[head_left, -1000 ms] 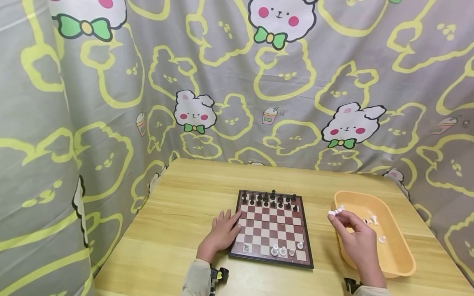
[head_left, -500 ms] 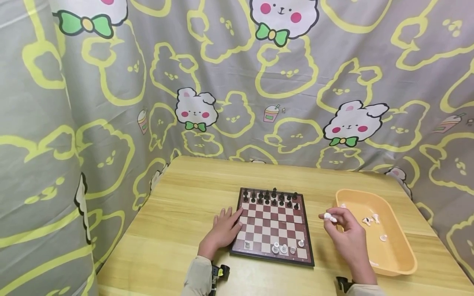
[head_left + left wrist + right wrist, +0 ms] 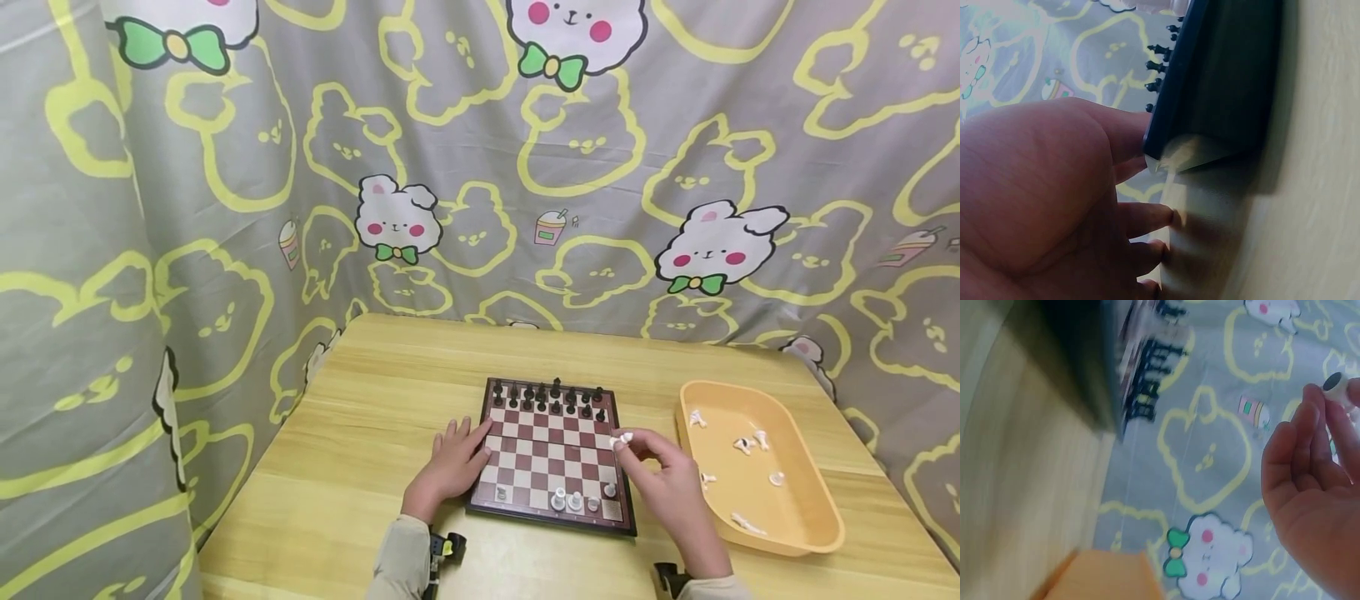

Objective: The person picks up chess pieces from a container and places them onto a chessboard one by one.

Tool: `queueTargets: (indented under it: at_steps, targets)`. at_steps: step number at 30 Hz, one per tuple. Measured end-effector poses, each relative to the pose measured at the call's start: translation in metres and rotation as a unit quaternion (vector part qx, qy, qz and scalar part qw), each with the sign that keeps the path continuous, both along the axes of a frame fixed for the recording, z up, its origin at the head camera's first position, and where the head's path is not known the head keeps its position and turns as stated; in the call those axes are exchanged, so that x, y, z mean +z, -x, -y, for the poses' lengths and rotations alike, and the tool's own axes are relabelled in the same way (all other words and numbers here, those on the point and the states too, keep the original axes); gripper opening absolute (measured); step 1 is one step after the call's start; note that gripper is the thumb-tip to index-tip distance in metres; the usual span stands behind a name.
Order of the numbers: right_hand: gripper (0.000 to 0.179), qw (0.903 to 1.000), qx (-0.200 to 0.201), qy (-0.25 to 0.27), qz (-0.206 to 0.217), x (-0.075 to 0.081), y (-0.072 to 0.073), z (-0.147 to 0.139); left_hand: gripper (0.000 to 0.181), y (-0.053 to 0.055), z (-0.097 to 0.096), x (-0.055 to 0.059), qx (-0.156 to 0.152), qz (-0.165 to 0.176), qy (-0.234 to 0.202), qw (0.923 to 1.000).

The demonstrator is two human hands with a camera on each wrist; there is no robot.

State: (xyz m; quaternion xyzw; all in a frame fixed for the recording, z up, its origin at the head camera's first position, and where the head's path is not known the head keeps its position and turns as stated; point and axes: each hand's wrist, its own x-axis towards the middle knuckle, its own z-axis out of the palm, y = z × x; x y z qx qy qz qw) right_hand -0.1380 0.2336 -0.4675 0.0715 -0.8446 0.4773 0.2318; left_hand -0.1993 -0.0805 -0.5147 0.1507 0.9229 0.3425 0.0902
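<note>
A magnetic-style chessboard (image 3: 534, 457) with a dark border lies on the table. Along its far side stand two rows of black chess pieces (image 3: 556, 408). Several white chess pieces (image 3: 575, 501) are on the near squares, one at the left and the others toward the right. My left hand (image 3: 448, 468) rests at the board's left edge, fingers spread; the left wrist view shows the thumb (image 3: 1127, 134) against the board's side. Above the board's right edge, my right hand (image 3: 666, 487) pinches a white chess piece (image 3: 623, 439), whose dark round base (image 3: 1334, 381) shows in the right wrist view.
An orange plastic tray (image 3: 806, 500) stands right of the board, with several white chess pieces (image 3: 761, 439) lying scattered in it. The wooden table (image 3: 360, 417) reaches back to a grey patterned curtain (image 3: 480, 150), which also hangs along the left side.
My right hand has moved left from over the tray to the board's right edge, carrying the white chess piece. The left hand has stayed at the board's left edge.
</note>
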Motion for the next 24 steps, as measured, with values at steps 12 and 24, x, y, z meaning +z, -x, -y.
queueTargets:
  at_steps: [12, 24]
  targets:
    - [0.023, 0.9853, 0.131, -0.103, -0.037, -0.006, -0.012, 0.046, 0.053, 0.002, -0.003, -0.003, -0.003, 0.005, 0.005, 1.0]
    - [0.011, 0.9521, 0.181, -0.246, -0.006, -0.015, -0.005, 0.088, 0.052, 0.003, 0.001, 0.0, 0.003, 0.001, 0.009, 1.0]
